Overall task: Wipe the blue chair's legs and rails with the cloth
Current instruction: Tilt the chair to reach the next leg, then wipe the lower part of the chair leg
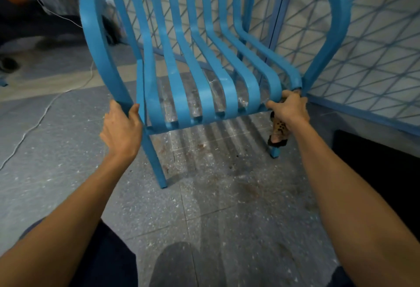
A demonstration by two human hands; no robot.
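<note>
1. Chair (205, 102) stands on speckled floor (216, 207), back towards a blue lattice (363, 59) that runs behind it and close along its right side.
2. Left grip (121, 129) is wrapped round the lower end of the chair's left arm frame, thumb on one side and fingers on the other.
3. Right grip (289, 108) is at the seat's front right corner, curled round the cloth (280, 131).
4. Cloth is tan with dark spots. It hangs below the hand against the front right leg (274, 152), hiding its upper part.
5. Front left leg (156, 166) is bare and in full view.
6. Rusty stains (200, 146) on the floor under the seat.
7. White cable (22, 137) trails across the floor at left, apart from the chair.
8. Dark patch (375, 161) low at right, below the lattice; cannot tell what it is.
9. Shoe (175, 264) at bottom centre.
</note>
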